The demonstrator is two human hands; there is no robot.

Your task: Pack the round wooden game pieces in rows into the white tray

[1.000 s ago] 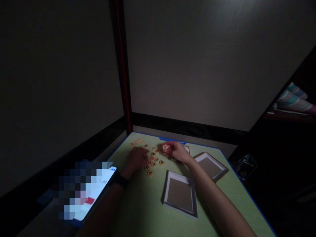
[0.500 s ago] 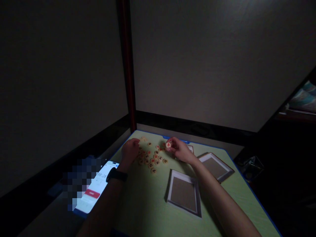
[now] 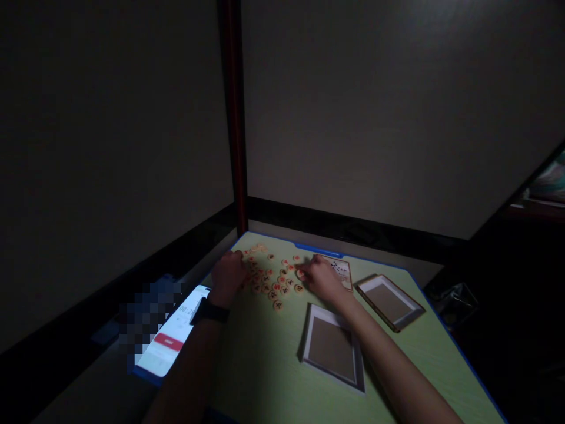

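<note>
Round wooden Chinese chess pieces (image 3: 273, 294) with red and black characters lie in a loose cluster on the green table (image 3: 265, 365). At the cluster's right side, my right hand (image 3: 321, 278) pinches one piece (image 3: 301, 273) low over the table. My left hand (image 3: 228, 275) is closed at the left edge of the cluster, with a dark watch (image 3: 210, 311) on the wrist. Its fingertips are mostly hidden, so I cannot tell what they hold. A few paler pieces (image 3: 259, 247) lie at the far end, with no characters showing.
An open box half (image 3: 305, 347) lies near my right forearm, and another (image 3: 397, 321) is farther right. Behind my right hand lies a printed box lid (image 3: 344, 272). A lit phone (image 3: 161, 353) showing a timer is at the left. Walls stand behind the table.
My right hand has lowered the red-marked piece from above the table to the cluster's right side. My left hand stays by the left edge of the pieces. The view has shifted slightly.
</note>
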